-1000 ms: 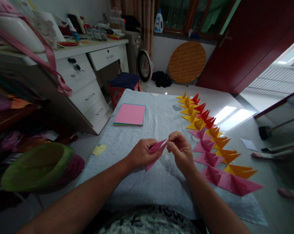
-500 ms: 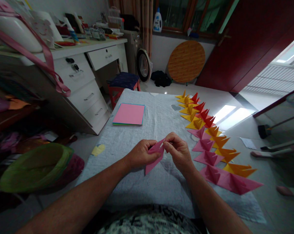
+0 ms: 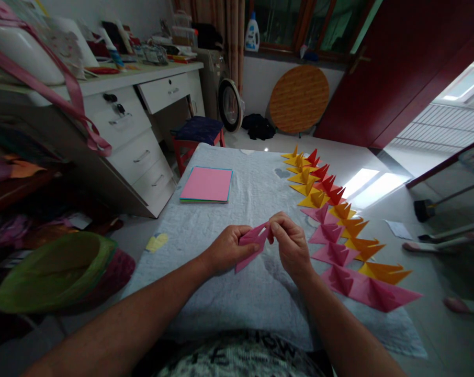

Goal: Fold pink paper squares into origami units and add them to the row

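A folded pink origami paper (image 3: 245,257) is held over the cloth in front of me. My left hand (image 3: 232,247) grips its left side, the thumb lying across the front. The fingertips of my right hand (image 3: 289,242) pinch the paper's upper right tip; a small white patch shows just beside them. To the right stand rows of folded paper cranes: pink ones (image 3: 335,253) nearest my right hand, yellow ones (image 3: 314,198) behind, orange ones (image 3: 364,248) along the outer side and red ones (image 3: 334,189) farther back.
A stack of square paper (image 3: 206,184), pink on top, lies on the cloth-covered table (image 3: 256,173) at the far left. A green-lined basket (image 3: 56,272) stands on the floor at left. A stool (image 3: 200,131) is just beyond the table, beside a white desk (image 3: 143,157).
My right fingers have shifted slightly right along the paper's upper tip. The paper has tilted a little, its lower point now higher. My left hand keeps its grip.
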A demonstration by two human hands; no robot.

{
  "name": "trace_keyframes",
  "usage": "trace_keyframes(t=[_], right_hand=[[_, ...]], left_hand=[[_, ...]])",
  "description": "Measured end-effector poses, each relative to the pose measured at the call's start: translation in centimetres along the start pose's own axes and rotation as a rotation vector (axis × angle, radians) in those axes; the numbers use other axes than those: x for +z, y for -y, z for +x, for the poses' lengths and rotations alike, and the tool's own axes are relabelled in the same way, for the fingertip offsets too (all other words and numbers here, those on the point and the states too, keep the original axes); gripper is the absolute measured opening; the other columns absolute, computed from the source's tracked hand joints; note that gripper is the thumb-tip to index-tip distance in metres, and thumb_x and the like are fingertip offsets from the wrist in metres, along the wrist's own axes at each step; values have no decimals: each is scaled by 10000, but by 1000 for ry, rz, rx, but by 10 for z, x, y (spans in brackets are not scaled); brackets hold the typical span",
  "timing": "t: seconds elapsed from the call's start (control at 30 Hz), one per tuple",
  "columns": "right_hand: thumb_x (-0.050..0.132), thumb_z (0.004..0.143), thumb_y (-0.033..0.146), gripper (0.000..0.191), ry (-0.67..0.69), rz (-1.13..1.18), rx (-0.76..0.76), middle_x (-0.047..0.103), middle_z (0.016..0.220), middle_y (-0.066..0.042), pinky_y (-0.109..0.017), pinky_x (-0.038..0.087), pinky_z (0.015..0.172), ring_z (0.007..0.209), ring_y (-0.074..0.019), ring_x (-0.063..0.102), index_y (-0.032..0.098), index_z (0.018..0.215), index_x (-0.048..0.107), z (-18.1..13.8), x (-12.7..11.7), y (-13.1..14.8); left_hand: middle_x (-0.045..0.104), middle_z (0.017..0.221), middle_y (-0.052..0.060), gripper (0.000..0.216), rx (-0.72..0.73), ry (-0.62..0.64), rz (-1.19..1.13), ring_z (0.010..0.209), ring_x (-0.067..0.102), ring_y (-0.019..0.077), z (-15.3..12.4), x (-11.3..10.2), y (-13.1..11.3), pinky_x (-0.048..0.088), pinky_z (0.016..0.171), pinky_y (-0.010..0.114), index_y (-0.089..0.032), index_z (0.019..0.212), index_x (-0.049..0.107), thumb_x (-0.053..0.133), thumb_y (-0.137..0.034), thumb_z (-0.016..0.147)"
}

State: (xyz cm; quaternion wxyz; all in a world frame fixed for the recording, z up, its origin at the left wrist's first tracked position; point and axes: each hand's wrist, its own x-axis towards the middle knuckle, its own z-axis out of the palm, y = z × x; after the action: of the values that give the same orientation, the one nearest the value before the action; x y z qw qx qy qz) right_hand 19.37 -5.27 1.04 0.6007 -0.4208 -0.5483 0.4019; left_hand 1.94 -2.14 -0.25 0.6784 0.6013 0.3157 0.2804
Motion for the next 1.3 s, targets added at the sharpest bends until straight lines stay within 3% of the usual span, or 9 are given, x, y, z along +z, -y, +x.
trace_keyframes(t=[0.13,0.27,0.57,0.8,1.03,1.3], right_hand=[[667,877,413,208,84,44,177,551,756,29,-253,395,579,620,-118,476,218,933,623,-1,5,-8],[719,818,449,273,185,-64,236,563,744,19,-261,422,624,656,-129,501,207,832,593,-4,9,-16],[652,861,460,278,196,-102,207,544,704,19,-268,422,626,646,-133,484,212,769,567,-4,7,-19],[628,882,477,314,197,-75,191,518,659,24,-258,382,582,609,-122,450,201,736,591,0,3,-8],[697,826,495,320,165,-34,249,560,667,21,-258,403,576,601,-124,480,205,742,590,-3,7,-16],[679,846,443,311,97,-91,173,505,627,32,-259,368,559,583,-119,440,211,683,551,0,3,-10]], left_hand=[[586,700,-12,376,30,-75,-43,587,461,81,2,-2,-2,342,559,200,-108,890,699,783,-450,759],[583,691,-14,364,22,-100,-78,592,476,86,2,-2,-2,364,573,209,-106,831,682,808,-431,730],[570,659,-24,374,-13,-112,-73,561,464,80,3,-2,0,347,542,202,-106,821,681,815,-435,705],[633,722,14,398,-36,-28,-128,600,504,92,3,-4,1,365,566,205,-103,913,732,784,-467,762],[604,686,7,446,-34,-38,-72,588,485,100,4,-1,1,354,547,211,-98,887,723,817,-496,709],[541,625,-13,436,-30,-2,-16,542,432,81,3,-2,1,305,500,196,-108,782,697,792,-529,719]])
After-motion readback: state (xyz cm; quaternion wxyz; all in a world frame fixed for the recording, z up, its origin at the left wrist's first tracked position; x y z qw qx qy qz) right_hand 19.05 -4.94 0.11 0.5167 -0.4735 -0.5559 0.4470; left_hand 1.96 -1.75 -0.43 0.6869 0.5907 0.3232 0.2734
